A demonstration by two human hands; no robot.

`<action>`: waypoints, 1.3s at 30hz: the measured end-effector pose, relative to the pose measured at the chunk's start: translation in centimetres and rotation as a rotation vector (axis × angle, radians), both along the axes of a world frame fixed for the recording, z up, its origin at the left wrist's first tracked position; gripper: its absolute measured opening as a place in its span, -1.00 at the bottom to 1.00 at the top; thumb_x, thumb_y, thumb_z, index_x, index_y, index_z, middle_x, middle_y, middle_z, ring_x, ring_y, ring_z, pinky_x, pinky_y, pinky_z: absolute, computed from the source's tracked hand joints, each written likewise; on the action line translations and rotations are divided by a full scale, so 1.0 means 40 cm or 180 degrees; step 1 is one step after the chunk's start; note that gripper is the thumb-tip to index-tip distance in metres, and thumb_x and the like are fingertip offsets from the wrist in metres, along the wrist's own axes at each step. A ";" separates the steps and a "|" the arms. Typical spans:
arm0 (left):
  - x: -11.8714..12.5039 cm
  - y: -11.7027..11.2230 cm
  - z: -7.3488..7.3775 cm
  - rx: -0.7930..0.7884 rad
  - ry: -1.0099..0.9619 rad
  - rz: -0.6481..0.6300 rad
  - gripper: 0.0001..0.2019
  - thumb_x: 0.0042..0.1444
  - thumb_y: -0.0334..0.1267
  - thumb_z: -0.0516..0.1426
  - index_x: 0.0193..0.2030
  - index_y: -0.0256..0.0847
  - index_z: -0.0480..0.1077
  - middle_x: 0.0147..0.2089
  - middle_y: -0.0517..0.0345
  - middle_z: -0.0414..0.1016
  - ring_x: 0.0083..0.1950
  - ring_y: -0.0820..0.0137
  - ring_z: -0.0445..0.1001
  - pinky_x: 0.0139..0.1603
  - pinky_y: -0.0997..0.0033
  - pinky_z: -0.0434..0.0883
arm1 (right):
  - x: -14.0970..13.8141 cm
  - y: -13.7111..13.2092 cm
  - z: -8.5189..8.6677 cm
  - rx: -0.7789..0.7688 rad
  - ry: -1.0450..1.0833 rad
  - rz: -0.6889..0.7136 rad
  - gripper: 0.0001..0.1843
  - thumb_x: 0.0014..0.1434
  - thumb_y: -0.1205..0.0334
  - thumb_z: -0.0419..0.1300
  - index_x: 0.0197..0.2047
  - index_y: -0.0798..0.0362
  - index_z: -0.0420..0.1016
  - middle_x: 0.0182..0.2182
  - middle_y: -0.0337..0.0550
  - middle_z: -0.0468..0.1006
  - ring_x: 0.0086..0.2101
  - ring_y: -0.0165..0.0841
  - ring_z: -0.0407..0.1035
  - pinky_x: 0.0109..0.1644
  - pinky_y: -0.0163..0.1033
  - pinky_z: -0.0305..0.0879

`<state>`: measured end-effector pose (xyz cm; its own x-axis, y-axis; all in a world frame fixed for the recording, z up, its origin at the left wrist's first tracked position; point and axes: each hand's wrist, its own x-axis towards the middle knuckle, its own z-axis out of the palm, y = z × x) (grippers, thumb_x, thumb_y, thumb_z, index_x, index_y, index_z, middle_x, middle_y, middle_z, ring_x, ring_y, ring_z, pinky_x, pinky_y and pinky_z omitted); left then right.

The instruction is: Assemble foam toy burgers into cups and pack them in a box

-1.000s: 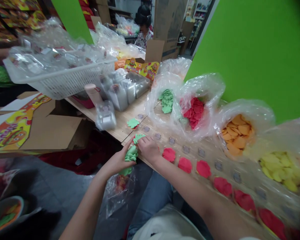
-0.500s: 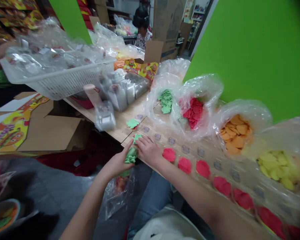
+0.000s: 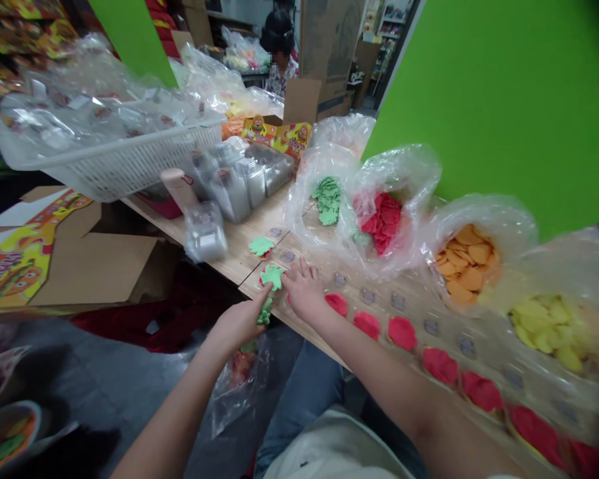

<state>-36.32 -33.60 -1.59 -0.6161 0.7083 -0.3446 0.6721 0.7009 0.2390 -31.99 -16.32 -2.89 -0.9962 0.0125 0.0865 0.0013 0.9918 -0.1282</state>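
My left hand [image 3: 239,322] is closed round a small stack of green leaf-shaped pieces [image 3: 265,311] at the table's near edge. My right hand [image 3: 304,289] lies on the table with fingers spread, right beside a green piece [image 3: 272,275] that sits on a red one. Another green piece [image 3: 261,246] lies a little farther left. A row of red round pieces [image 3: 402,332] runs along the table edge under my right forearm.
Open plastic bags hold green [image 3: 327,198], red [image 3: 383,221], orange [image 3: 466,261] and yellow [image 3: 546,326] pieces along the green wall. A white basket [image 3: 114,166] of clear packets juts over the left edge. Cardboard boxes [image 3: 94,266] lie below. A person [image 3: 278,53] sits far back.
My right hand has let go of a green piece onto a red one and spread its fingers to the right of it. The left hand's stack looks thinner.
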 end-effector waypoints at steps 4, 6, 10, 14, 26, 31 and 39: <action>0.013 -0.017 0.007 0.0023 -0.0065 0.0176 -0.11 -0.06 -0.31 0.06 0.31 -0.13 -0.46 -0.23 -0.01 0.48 -0.29 0.27 0.46 -0.39 0.49 0.19 | 0.021 -0.009 -0.006 -0.0116 0.0257 0.0053 -0.61 0.19 0.33 -0.06 0.10 0.05 0.25 0.17 0.07 0.13 0.22 -0.07 -0.25 0.16 0.08 -0.16; 0.008 -0.022 0.009 -0.0076 -0.0014 0.0232 -0.12 -0.05 -0.32 0.06 0.31 -0.10 -0.44 -0.23 0.00 0.48 -0.29 0.27 0.47 -0.40 0.49 0.19 | 0.037 -0.017 -0.017 -0.0154 0.0291 0.0184 -0.59 0.19 0.31 -0.03 0.12 -0.01 0.23 0.19 0.04 0.10 0.22 -0.07 -0.28 0.17 0.09 -0.18; -0.020 -0.016 0.002 -0.0140 0.0108 0.0137 -0.15 -0.08 -0.35 0.08 0.30 -0.04 -0.31 -0.20 -0.02 0.48 -0.24 0.24 0.47 -0.36 0.47 0.21 | 0.044 -0.039 -0.034 -0.0138 0.0185 0.0231 -0.58 0.15 0.28 0.02 0.10 -0.06 0.25 0.21 0.06 0.04 0.22 0.00 -0.28 0.15 0.16 -0.20; -0.030 -0.006 0.005 -0.0168 0.0077 0.0070 -0.15 -0.11 -0.33 0.10 0.30 -0.13 -0.26 -0.20 -0.06 0.48 -0.24 0.23 0.47 -0.35 0.45 0.22 | 0.026 -0.046 -0.031 -0.0161 0.0243 0.0217 -0.66 0.17 0.25 0.01 0.02 0.01 0.34 0.18 0.09 0.10 0.21 0.02 -0.26 0.15 0.15 -0.19; -0.026 -0.008 0.032 -0.0063 0.0020 0.0241 -0.14 -0.08 -0.35 0.08 0.31 -0.14 -0.35 -0.21 -0.04 0.48 -0.24 0.25 0.47 -0.36 0.48 0.22 | 0.015 0.002 -0.015 -0.0094 -0.0036 -0.0130 -0.52 0.13 0.30 0.04 0.15 0.05 0.19 0.19 0.14 0.08 0.22 -0.04 -0.27 0.15 0.13 -0.18; 0.008 0.006 0.027 -0.0155 0.0060 0.0082 -0.17 -0.10 -0.39 0.07 0.30 -0.04 -0.24 -0.27 0.00 0.48 -0.29 0.25 0.47 -0.39 0.47 0.21 | -0.008 -0.005 -0.018 -0.0090 -0.0073 -0.0220 -0.56 0.13 0.35 0.03 0.11 0.08 0.23 0.20 0.17 0.06 0.22 -0.03 -0.29 0.14 0.15 -0.18; 0.021 -0.030 0.053 0.1669 -0.1333 0.0805 -0.34 -0.09 -0.23 0.15 0.19 -0.08 0.04 -0.03 0.05 0.39 -0.12 0.28 0.41 -0.16 0.39 0.31 | 0.078 -0.025 0.031 -0.2062 0.0490 -0.0181 -0.61 0.19 0.31 -0.03 0.10 0.10 0.25 -0.02 0.01 0.36 0.02 -0.26 0.17 0.08 -0.12 0.10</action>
